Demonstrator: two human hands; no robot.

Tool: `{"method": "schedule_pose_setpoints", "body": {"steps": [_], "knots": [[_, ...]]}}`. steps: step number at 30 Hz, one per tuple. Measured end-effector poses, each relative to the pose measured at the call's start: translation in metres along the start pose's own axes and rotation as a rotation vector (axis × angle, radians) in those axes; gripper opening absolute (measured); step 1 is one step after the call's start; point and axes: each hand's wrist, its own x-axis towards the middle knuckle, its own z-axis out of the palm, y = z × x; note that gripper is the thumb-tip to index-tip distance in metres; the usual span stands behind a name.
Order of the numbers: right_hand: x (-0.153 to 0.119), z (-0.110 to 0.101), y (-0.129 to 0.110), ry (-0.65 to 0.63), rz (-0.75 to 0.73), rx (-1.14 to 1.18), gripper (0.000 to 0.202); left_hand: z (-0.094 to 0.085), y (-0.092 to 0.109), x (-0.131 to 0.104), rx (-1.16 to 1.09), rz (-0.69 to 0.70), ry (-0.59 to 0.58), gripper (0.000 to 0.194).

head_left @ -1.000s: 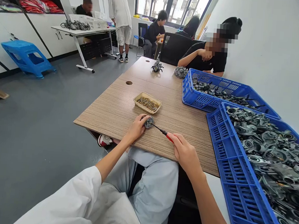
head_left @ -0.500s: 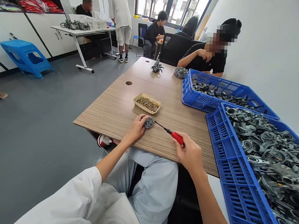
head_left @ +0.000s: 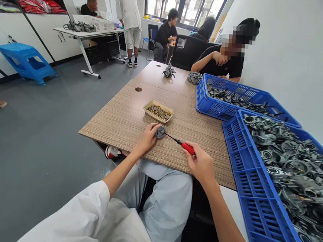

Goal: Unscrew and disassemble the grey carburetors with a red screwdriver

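The worktop (head_left: 114, 113) lay open left of centre; a tray (head_left: 152, 116) stood mid-frame, a red-handled screwdriver (head_left: 187, 148) slanted lower down, and a blue crate (head_left: 245, 172) blocked the lower right.

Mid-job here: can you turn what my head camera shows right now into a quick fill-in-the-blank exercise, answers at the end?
1. The right hand holds a screwdriver whose handle is coloured ____.
2. The metal part is in the grip of the ____ hand.
3. The nearer crate and the farther crate are both coloured ____.
4. In the picture, both crates lie to the ____ of the tray of small pieces.

Missing words: red; left; blue; right.
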Motion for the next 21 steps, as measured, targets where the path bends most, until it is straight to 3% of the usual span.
{"method": "schedule_pose_setpoints", "body": {"steps": [21], "knots": [[-0.0006, 0.0015, -0.0061, 0.004, 0.034, -0.079, 0.029, 0.0017, -0.0022, -0.0001, 0.017, 0.007, -0.025, 0.077]]}}
